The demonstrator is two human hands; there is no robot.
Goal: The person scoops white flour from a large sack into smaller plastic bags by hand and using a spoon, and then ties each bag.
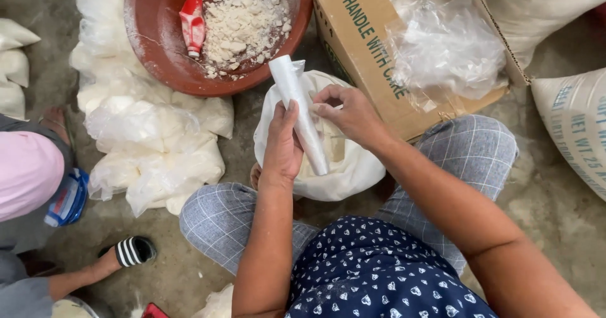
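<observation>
View from above of a seated person at work on a rough grey concrete floor (555, 198), dusted white in places. The left hand (282, 144) was closed around a narrow roll of clear plastic film (298, 113), held nearly upright and tilted slightly away from the body; the right hand (349, 113) pinched the roll's side with thumb and fingertips, just beside the left. Directly under both hands, between the person's knees in checked grey trousers, sat a white bag (344, 166) bulging with pale contents (its mouth was hidden by the hands). Beyond the hands stood a reddish-brown basin (151, 34), its wall smeared with powder, holding white chunks (243, 21) and a small red scoop (193, 24). To the right of the hands and a little beyond, a tipped cardboard carton (366, 47) held crumpled clear plastic bags (448, 50). Farther right lay a large woven white sack (577, 125). To the left of the hands, filled clear bags of white material (158, 147) were heaped on the floor, touching the basin. At the far left edge were a second person's pink sleeve (25, 170) and a foot in a black striped sandal (129, 252), well apart from the hands.
</observation>
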